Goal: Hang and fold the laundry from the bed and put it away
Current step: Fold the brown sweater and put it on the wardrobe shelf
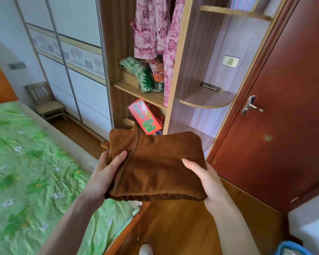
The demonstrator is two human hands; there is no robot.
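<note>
A folded brown fleece cloth (pixel 155 162) is held level in front of me, before the open wardrobe (pixel 136 89). My left hand (pixel 107 172) grips its left edge, thumb on top and fingers underneath. My right hand (pixel 204 179) grips its right edge the same way, thumb lying across the top. The bed (pixel 26 172) with its green flowered sheet lies at the lower left. Pink rose-patterned garments (pixel 155 34) hang inside the wardrobe.
On the wardrobe shelf lies a green and white bundle (pixel 142 74); below it stands a red box (pixel 145 116). A phone (pixel 210 86) rests on the rounded corner shelf. A dark red door (pixel 284 107) is at the right, a small wooden chair (pixel 46 102) beside the sliding doors.
</note>
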